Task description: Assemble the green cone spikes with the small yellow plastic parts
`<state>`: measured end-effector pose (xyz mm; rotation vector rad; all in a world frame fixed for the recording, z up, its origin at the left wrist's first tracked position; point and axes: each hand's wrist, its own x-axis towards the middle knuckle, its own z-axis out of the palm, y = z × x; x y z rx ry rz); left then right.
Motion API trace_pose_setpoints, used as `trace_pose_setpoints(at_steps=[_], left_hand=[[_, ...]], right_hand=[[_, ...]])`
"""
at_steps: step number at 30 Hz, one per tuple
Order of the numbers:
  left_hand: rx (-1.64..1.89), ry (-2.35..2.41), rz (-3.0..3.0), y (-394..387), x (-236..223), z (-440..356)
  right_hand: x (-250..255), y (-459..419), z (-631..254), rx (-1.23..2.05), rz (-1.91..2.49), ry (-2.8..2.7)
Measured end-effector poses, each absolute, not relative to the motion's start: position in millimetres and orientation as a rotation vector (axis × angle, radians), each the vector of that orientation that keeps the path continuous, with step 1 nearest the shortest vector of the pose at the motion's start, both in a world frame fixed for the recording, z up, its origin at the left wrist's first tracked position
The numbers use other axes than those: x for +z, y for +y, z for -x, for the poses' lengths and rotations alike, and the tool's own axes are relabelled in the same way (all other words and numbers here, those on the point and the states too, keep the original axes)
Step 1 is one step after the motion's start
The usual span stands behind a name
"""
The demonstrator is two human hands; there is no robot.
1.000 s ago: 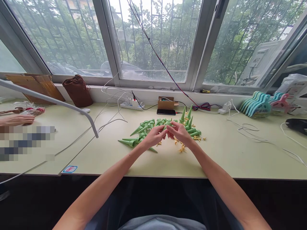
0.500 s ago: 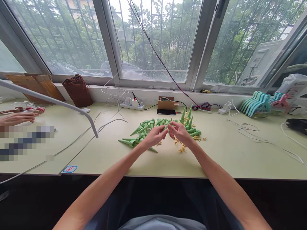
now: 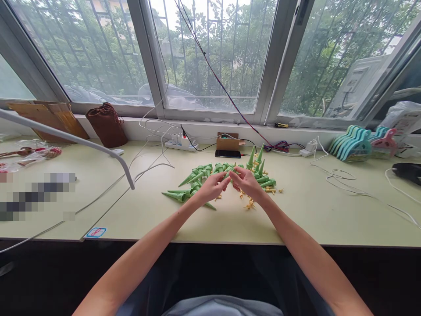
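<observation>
Green piece between two hands

A green piece (image 3: 229,172) sits between the fingertips, the left hand (image 3: 212,188) and right hand (image 3: 246,182) both pinched on it. Green spikes (image 3: 197,175) lie beyond and beside the fingers; yellow pieces (image 3: 249,204), just nearer.

Barred windows (image 3: 210,57), daylight, trees outside, pale tabletop (image 3: 141,210).

upright green cones (image 3: 250,159): 3 | yellow pieces (image 3: 249,205): several | phone (image 3: 228,154): 1 | pouch (image 3: 107,126): 1
</observation>
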<state>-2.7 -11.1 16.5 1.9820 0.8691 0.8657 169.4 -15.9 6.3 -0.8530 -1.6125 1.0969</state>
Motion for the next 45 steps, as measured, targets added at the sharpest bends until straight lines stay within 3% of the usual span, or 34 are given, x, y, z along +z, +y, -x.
trace_pose_setpoints(at_steps=[45], left_hand=[[0.834, 0.858, -1.909, -9.2, 13.0, 1.9]], right_hand=[[2.5, -12.3, -168.1, 1.067, 0.852, -1.611]])
